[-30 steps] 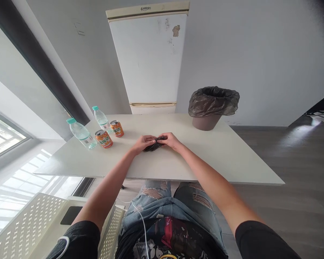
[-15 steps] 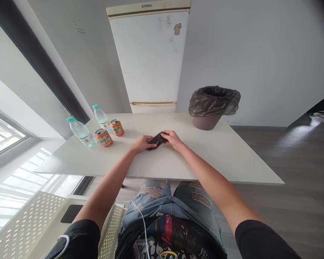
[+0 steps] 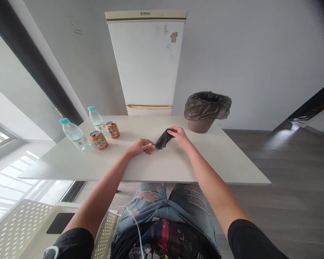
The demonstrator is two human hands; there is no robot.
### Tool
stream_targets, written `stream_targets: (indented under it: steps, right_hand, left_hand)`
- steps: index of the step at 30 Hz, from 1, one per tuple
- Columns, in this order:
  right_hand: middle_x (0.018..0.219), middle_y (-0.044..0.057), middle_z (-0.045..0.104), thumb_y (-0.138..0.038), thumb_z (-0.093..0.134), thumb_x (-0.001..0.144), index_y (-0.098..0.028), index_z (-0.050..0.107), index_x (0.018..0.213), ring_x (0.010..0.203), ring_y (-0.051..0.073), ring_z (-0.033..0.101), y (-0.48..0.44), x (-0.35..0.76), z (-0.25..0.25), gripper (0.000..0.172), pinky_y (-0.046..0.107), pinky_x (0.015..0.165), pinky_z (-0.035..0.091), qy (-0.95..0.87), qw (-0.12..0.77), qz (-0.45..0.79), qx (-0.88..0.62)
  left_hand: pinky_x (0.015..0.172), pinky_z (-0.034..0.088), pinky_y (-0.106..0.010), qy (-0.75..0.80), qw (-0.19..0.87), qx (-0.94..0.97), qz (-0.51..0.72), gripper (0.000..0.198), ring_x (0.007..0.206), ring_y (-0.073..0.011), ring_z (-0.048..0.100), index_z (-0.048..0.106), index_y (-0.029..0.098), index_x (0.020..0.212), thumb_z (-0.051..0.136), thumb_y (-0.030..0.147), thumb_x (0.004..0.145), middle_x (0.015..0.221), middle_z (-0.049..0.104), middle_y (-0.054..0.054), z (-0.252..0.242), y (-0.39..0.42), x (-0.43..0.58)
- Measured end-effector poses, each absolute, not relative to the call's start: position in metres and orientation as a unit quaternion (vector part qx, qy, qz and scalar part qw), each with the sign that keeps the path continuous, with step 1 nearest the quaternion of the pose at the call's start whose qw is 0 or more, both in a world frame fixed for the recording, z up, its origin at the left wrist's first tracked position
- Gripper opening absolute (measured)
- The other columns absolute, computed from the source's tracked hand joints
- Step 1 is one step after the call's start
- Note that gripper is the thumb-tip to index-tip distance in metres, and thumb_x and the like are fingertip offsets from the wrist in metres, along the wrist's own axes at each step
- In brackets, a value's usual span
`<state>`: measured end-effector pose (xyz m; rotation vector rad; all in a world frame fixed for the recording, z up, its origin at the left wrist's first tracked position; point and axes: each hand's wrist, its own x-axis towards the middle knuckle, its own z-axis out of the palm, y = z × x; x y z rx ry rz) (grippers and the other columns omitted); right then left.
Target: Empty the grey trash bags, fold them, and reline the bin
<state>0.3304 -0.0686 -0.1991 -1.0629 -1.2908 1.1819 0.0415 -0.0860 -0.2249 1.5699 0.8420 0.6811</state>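
A crumpled black plastic bag (image 3: 163, 139), folded into a narrow bundle, hangs slanting over the middle of the white table (image 3: 140, 169). My right hand (image 3: 179, 135) pinches its upper end between thumb and fingers. Just left of the bag's lower end is my left hand (image 3: 142, 146), low over the tabletop, fingers loosely curled and apart from the bag. A pale spot shows at its thumb tip; whether it is the nail or a glint I cannot tell.
A brown bin (image 3: 201, 126) lined with a black bag stands at the table's back right. On the left are two orange cans (image 3: 99, 140) and two clear bottles (image 3: 75, 136) with green caps. A white fridge (image 3: 147, 64) stands behind the table.
My left hand has let go of the bag and drawn slightly left. The bag now hangs from my right hand alone, steeper than before. The view has shifted a little.
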Motion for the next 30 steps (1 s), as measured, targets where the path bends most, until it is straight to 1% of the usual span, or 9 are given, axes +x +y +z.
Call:
stream_targets:
  steps: [3, 5, 8, 11, 15, 17, 21, 26, 30]
  right_hand:
    - [0.088, 0.005, 0.078, -0.038, 0.095, 0.057, -0.019, 0.073, 0.092, 0.084, 0.02, 0.068, -0.074, 0.37, -0.176, 0.045, 0.032, 0.077, 0.054, -0.576, 0.475, 0.491, -0.448]
    - [0.088, 0.004, 0.079, -0.035, 0.096, 0.057, -0.02, 0.069, 0.093, 0.084, 0.021, 0.07, -0.08, 0.408, -0.159, 0.048, 0.034, 0.079, 0.055, -0.599, 0.434, 0.486, -0.466]
    - [0.089, 0.005, 0.079, -0.039, 0.098, 0.058, -0.02, 0.066, 0.093, 0.086, 0.021, 0.071, -0.093, 0.476, -0.138, 0.051, 0.035, 0.083, 0.055, -0.645, 0.333, 0.461, -0.51]
    - [0.095, 0.006, 0.08, -0.052, 0.095, 0.059, -0.02, 0.071, 0.094, 0.09, 0.02, 0.072, -0.109, 0.543, -0.127, 0.053, 0.033, 0.086, 0.055, -0.674, 0.202, 0.421, -0.573]
    - [0.089, 0.008, 0.08, -0.057, 0.096, 0.053, -0.019, 0.078, 0.092, 0.083, 0.023, 0.071, -0.126, 0.6, -0.133, 0.057, 0.031, 0.075, 0.053, -0.666, 0.076, 0.378, -0.638]
    - [0.087, 0.009, 0.081, -0.054, 0.096, 0.052, -0.019, 0.08, 0.087, 0.082, 0.024, 0.072, -0.129, 0.615, -0.143, 0.052, 0.031, 0.072, 0.053, -0.667, 0.055, 0.353, -0.654]
    - [0.094, 0.008, 0.083, -0.047, 0.093, 0.061, -0.02, 0.08, 0.085, 0.09, 0.026, 0.074, -0.13, 0.629, -0.162, 0.038, 0.031, 0.079, 0.053, -0.675, 0.056, 0.254, -0.691]
    - [0.1, 0.007, 0.083, -0.025, 0.086, 0.07, -0.021, 0.078, 0.084, 0.094, 0.024, 0.074, -0.135, 0.634, -0.16, 0.016, 0.03, 0.082, 0.052, -0.681, 0.043, 0.122, -0.721]
    - [0.099, 0.004, 0.082, -0.01, 0.083, 0.065, -0.023, 0.079, 0.082, 0.094, 0.023, 0.073, -0.139, 0.623, -0.136, 0.022, 0.027, 0.076, 0.05, -0.691, 0.021, 0.054, -0.721]
  left_hand:
    - [0.063, 0.061, -0.03, 0.352, 0.564, 0.688, 0.289, 0.08, 0.064, -0.0184, 0.074, 0.072, 0.008, 0.118, 0.075, 0.08, 0.084, 0.086, 0.08, -0.015, -0.227, -0.084, 0.041]
    - [0.062, 0.059, -0.029, 0.352, 0.558, 0.695, 0.285, 0.078, 0.063, -0.0176, 0.073, 0.071, 0.008, 0.118, 0.073, 0.08, 0.086, 0.084, 0.079, -0.014, -0.226, -0.083, 0.041]
    - [0.062, 0.058, -0.028, 0.354, 0.551, 0.701, 0.283, 0.074, 0.064, -0.0165, 0.071, 0.071, 0.01, 0.12, 0.071, 0.078, 0.089, 0.084, 0.079, -0.012, -0.224, -0.082, 0.042]
    - [0.06, 0.057, -0.027, 0.359, 0.546, 0.704, 0.277, 0.07, 0.064, -0.016, 0.07, 0.071, 0.012, 0.119, 0.07, 0.076, 0.09, 0.084, 0.078, -0.01, -0.223, -0.081, 0.044]
    - [0.06, 0.057, -0.027, 0.363, 0.538, 0.709, 0.275, 0.067, 0.063, -0.0155, 0.068, 0.072, 0.013, 0.117, 0.071, 0.075, 0.09, 0.083, 0.078, -0.009, -0.222, -0.08, 0.045]
    - [0.061, 0.057, -0.027, 0.365, 0.538, 0.712, 0.266, 0.065, 0.065, -0.0155, 0.068, 0.072, 0.014, 0.118, 0.07, 0.074, 0.092, 0.084, 0.078, -0.009, -0.222, -0.08, 0.043]
    - [0.063, 0.057, -0.027, 0.372, 0.533, 0.714, 0.261, 0.061, 0.067, -0.0152, 0.068, 0.072, 0.015, 0.119, 0.067, 0.071, 0.096, 0.087, 0.077, -0.009, -0.224, -0.078, 0.039]
    - [0.063, 0.056, -0.027, 0.368, 0.534, 0.716, 0.259, 0.059, 0.068, -0.0154, 0.068, 0.072, 0.015, 0.118, 0.065, 0.07, 0.098, 0.087, 0.077, -0.009, -0.228, -0.075, 0.037]
    - [0.063, 0.055, -0.027, 0.355, 0.531, 0.724, 0.262, 0.057, 0.066, -0.0151, 0.066, 0.072, 0.015, 0.11, 0.066, 0.07, 0.096, 0.083, 0.075, -0.008, -0.228, -0.076, 0.038]
